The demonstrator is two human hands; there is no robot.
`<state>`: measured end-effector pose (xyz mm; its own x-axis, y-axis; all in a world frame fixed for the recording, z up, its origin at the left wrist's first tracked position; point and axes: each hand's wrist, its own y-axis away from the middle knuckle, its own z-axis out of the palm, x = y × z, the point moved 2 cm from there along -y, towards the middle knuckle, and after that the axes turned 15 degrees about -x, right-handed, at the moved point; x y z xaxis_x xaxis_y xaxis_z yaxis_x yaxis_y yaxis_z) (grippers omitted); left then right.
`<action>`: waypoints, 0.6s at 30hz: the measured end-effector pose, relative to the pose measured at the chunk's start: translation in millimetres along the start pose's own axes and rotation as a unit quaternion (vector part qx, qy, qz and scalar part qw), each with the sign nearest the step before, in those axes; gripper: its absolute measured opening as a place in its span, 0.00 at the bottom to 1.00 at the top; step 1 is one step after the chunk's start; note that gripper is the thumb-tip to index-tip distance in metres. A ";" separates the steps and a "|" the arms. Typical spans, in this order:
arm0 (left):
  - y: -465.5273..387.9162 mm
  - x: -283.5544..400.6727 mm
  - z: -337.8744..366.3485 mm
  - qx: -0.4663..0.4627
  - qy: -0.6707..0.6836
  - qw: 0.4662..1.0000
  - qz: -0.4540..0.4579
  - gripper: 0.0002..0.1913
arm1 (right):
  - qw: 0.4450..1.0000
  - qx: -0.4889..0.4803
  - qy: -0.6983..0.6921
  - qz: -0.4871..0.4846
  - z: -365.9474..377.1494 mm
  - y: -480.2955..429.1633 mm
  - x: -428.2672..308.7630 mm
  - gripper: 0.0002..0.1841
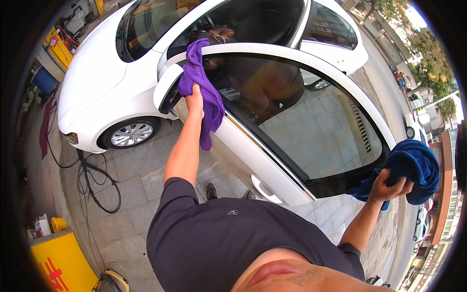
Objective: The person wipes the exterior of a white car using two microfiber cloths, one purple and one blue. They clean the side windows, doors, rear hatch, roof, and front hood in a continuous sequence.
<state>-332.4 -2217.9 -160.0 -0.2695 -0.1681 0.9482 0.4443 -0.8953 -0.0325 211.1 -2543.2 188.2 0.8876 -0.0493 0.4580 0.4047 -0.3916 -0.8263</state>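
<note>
In front of me the door of a white car (233,135) stands ajar. My left hand (195,102) grips a purple cloth (209,98), which hangs over the door frame's front corner beside the white side mirror (168,87). My right hand (392,186) holds a bunched dark blue cloth (412,168) at the rear end of the door window (317,127). The door handle (265,189) lies between my arms, nearer my body. Whether the blue cloth touches the door, I cannot tell.
Behind the door window another person (266,80) bends at the car's opening. Black hoses (95,182) lie coiled on the paving by the front wheel (131,134). A yellow cabinet (64,262) stands at lower left. Parked cars line the road at right.
</note>
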 end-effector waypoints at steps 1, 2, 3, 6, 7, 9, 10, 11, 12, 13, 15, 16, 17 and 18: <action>5.1 4.1 -17.1 0.001 0.065 0.996 -0.068 0.37 | 0.996 -0.084 0.013 -0.021 19.2 3.6 -23.0 0.33; 11.2 10.2 -36.8 -0.002 0.134 0.982 -0.134 0.38 | 0.983 -0.179 -0.024 -0.017 43.7 4.8 -46.1 0.39; 16.5 17.2 -54.3 -0.010 0.203 0.960 -0.191 0.38 | 0.967 -0.248 -0.044 -0.023 68.6 1.4 -67.2 0.42; 36.3 31.8 -96.9 -0.010 0.232 0.943 -0.239 0.34 | 0.933 -0.351 -0.030 -0.066 111.0 -11.7 -127.4 0.35; 37.8 34.0 -103.2 -0.011 0.248 0.938 -0.243 0.34 | 0.937 -0.336 -0.028 -0.091 116.4 -19.8 -144.1 0.36; 33.8 33.2 -99.8 0.007 0.246 0.945 -0.216 0.34 | 0.932 -0.344 -0.055 -0.103 122.4 -32.6 -173.1 0.29; 25.9 30.6 -89.6 0.012 0.264 0.943 -0.203 0.34 | 0.931 -0.341 -0.072 -0.106 126.2 -39.2 -185.5 0.28; 13.4 27.2 -80.4 0.022 0.246 0.941 -0.231 0.34 | 0.926 -0.351 -0.086 -0.109 129.7 -44.6 -196.0 0.27; 1.5 23.3 -63.8 0.010 0.272 0.938 -0.215 0.34 | 0.926 -0.344 -0.087 -0.124 133.0 -49.9 -205.2 0.27; -11.9 20.6 -50.2 -0.001 0.277 0.940 -0.202 0.34 | 0.926 -0.340 -0.091 -0.135 135.4 -53.2 -213.6 0.26; -25.0 11.0 -35.6 -0.007 0.308 0.934 -0.182 0.32 | 0.926 -0.335 -0.093 -0.147 140.1 -55.8 -225.7 0.26; -26.9 6.3 -36.1 -0.009 0.295 0.940 -0.168 0.33 | 0.924 -0.339 -0.091 -0.150 141.6 -55.1 -229.6 0.25; -24.6 2.0 -39.0 -0.007 0.278 0.944 -0.176 0.33 | 0.926 -0.334 -0.091 -0.153 142.6 -54.8 -232.0 0.24; -17.2 -0.6 -46.1 -0.013 0.287 0.939 -0.189 0.34 | 0.928 -0.328 -0.093 -0.154 143.2 -53.9 -233.9 0.23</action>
<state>-379.2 -2221.4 -174.5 -0.8232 -0.0243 0.5672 0.2048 -0.9445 0.2567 13.3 -2379.0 78.6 0.7996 0.2924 0.5245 0.4783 -0.8382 -0.2619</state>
